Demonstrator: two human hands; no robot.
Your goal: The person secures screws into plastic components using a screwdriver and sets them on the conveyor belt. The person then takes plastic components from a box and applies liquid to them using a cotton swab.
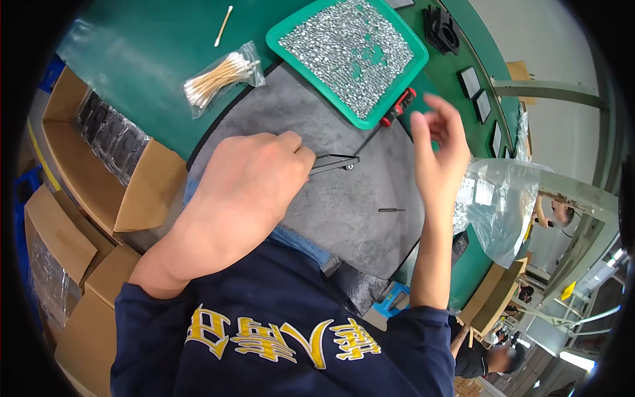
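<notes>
My left hand point(254, 178) is closed around a thin black bracket-like part point(335, 163) over the grey mat. Much of the part is hidden behind the fingers, and a small round silver piece shows at its free end. My right hand point(440, 149) is raised at the right side of the mat, fingers curved and apart with nothing between them. Nearest to it lies a screwdriver point(398, 108) with a red and black handle, its shaft pointing toward the part. Beyond, a green tray point(283, 46) holds a layer of small silver metal pieces.
A small dark pin-like tool point(390, 210) lies on the grey mat point(357, 238). A bag of cotton swabs point(223, 79) and one loose swab point(224, 26) lie behind. Cardboard boxes point(145, 192) stand left; a clear plastic bag point(499, 198) hangs right. Other people are farther off.
</notes>
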